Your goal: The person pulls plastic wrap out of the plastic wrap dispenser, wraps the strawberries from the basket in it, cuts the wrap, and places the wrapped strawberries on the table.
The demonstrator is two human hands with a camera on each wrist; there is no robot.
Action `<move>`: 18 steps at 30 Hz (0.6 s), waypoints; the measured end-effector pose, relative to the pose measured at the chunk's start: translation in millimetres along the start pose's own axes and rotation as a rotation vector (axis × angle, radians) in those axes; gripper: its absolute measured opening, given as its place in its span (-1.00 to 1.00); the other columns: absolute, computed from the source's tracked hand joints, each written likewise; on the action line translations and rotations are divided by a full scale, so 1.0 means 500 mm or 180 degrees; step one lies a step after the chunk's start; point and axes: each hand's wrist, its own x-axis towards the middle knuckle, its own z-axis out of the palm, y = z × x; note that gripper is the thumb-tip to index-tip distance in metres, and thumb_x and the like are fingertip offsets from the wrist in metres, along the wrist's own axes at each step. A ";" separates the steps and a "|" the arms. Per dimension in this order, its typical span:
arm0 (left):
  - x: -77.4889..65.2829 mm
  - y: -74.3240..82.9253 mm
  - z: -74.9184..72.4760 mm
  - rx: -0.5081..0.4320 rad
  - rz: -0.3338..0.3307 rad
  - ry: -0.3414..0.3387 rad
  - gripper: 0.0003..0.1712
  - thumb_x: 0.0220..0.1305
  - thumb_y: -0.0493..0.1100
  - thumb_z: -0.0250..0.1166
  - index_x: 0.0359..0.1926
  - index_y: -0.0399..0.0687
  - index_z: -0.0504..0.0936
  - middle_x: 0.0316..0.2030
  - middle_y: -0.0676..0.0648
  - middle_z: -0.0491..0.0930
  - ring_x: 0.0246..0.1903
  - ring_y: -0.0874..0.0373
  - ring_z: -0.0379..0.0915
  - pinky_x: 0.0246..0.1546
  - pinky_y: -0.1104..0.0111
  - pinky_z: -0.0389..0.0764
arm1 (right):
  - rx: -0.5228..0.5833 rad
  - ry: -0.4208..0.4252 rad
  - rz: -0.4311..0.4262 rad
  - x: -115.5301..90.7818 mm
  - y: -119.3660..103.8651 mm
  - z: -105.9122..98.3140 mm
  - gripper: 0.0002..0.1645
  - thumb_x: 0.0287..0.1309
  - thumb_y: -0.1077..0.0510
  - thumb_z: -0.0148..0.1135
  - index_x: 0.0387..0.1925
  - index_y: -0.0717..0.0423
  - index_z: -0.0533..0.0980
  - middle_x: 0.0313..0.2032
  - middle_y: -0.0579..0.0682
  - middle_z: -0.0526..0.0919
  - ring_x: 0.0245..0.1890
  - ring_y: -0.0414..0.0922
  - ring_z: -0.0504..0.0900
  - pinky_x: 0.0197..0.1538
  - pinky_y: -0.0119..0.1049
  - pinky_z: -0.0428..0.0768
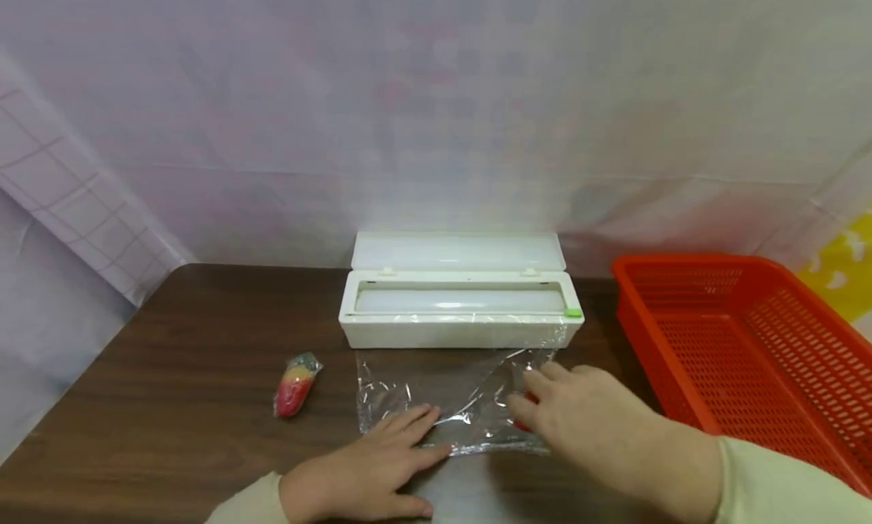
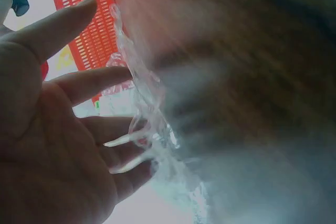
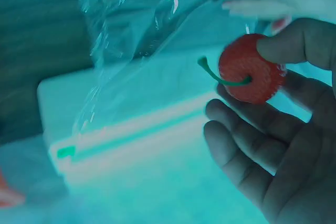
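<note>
Here the left hand (image 1: 364,482) lies flat with straight, spread fingers on the near left corner of a sheet of cling film (image 1: 455,399), pressing it to the dark wooden table (image 1: 170,388); the left wrist view shows the same open palm (image 2: 52,145) with the crinkled film edge (image 2: 152,129) running past the fingertips. The right hand (image 1: 579,414) rests over the right side of the sheet, its fingers curled about a small red cherry (image 3: 251,74) with a green stem; the right wrist view shows the cherry pinched between thumb and fingers (image 3: 247,140), while from the head camera only a sliver of red (image 1: 523,424) shows under the hand. The film runs back to a white cling-film dispenser box (image 1: 460,312), which stands just behind the sheet with its lid tipped open and a small green slider at its right end; the same box appears in the right wrist view (image 3: 131,129). To the left of the sheet, apart from both hands, lies a wrapped red, yellow and green fruit (image 1: 296,384). At the right of the table stands an orange-red perforated plastic basket (image 1: 742,350), close beside the right forearm in its pale sleeve (image 1: 783,486).
</note>
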 end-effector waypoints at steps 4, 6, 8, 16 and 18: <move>0.002 -0.004 -0.001 0.0241 0.0121 0.0015 -0.37 0.27 0.31 0.08 0.27 0.18 0.42 0.39 -0.14 0.24 0.40 -0.05 0.12 0.34 0.11 0.28 | 0.0035 -0.0214 -0.0170 0.049 -0.045 0.033 -0.68 -0.18 0.09 0.38 -0.29 -0.22 0.54 -0.32 -0.11 0.58 -0.32 -0.15 0.54 -0.53 -0.33 0.49; 0.004 -0.006 0.002 0.0352 0.0209 0.0011 -0.38 0.28 0.31 0.07 0.25 0.16 0.45 0.36 -0.15 0.29 0.37 -0.05 0.19 0.31 0.14 0.33 | 0.0152 -0.0271 -0.0151 0.067 -0.068 0.056 -0.68 -0.16 0.10 0.38 -0.27 -0.24 0.56 -0.31 -0.10 0.56 -0.30 -0.15 0.53 -0.54 -0.33 0.50; 0.005 -0.007 0.006 0.0356 0.0287 0.0004 -0.37 0.28 0.31 0.07 0.26 0.15 0.44 0.36 -0.16 0.29 0.35 -0.06 0.21 0.28 0.13 0.37 | 0.0242 -0.0338 -0.0133 0.077 -0.091 0.078 -0.64 -0.14 0.09 0.38 -0.20 -0.27 0.57 -0.29 -0.09 0.53 -0.30 -0.16 0.52 -0.55 -0.34 0.52; 0.003 -0.005 0.010 0.0367 0.0398 0.0114 -0.33 0.28 0.30 0.06 0.32 0.15 0.36 0.37 -0.16 0.27 0.34 -0.05 0.24 0.23 0.11 0.41 | 0.0373 -0.0030 -0.0067 0.081 -0.141 0.131 -0.66 -0.13 0.06 0.34 -0.23 -0.35 0.53 -0.28 -0.13 0.48 -0.29 -0.17 0.50 -0.39 -0.35 0.55; -0.002 -0.005 0.008 0.0404 0.0358 0.0132 -0.32 0.27 0.31 0.06 0.32 0.16 0.36 0.36 -0.15 0.29 0.34 -0.05 0.25 0.22 0.10 0.43 | 0.0454 -0.0003 -0.0050 0.084 -0.139 0.134 -0.63 -0.12 0.06 0.33 -0.20 -0.36 0.53 -0.26 -0.13 0.48 -0.27 -0.17 0.50 -0.34 -0.33 0.56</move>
